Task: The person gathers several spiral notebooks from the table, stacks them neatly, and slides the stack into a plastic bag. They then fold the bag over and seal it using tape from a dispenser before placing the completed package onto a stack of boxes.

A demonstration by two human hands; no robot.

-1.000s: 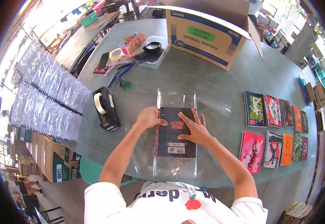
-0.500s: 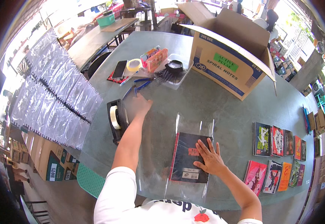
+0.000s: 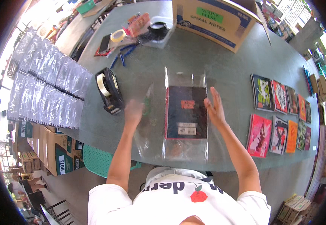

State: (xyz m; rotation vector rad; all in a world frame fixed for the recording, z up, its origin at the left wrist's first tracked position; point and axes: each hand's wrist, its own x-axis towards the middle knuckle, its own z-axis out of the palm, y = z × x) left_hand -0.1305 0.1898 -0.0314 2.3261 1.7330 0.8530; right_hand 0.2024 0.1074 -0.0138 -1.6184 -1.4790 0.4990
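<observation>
A black spiral notebook (image 3: 186, 112) with red lettering lies on a clear plastic sheet (image 3: 185, 153), which sticks out beyond its top and bottom edges. My right hand (image 3: 216, 107) rests at the notebook's right edge, fingers stretched out and holding nothing. To the notebook's left, my left hand (image 3: 133, 112) is smeared by motion, with green-handled scissors (image 3: 147, 104) at its fingers, the blades pointing away from me. The exact grip is blurred. Beside that hand stands a black tape dispenser (image 3: 109, 92) with a roll of tape. More clear plastic (image 3: 145, 140) lies below the scissors.
Several colourful notebooks (image 3: 260, 135) lie in two rows at the right. Far left are stacked clear plastic covers (image 3: 50, 82). Blue-handled pliers (image 3: 121, 58), a tape roll (image 3: 118, 36) and a plastic tub (image 3: 166, 37) sit farther back, near a large cardboard box (image 3: 211, 26).
My left hand has come back toward me, and the scissors now show at it. My right hand has slid off the notebook's cover to its right edge. The view has tilted downward.
</observation>
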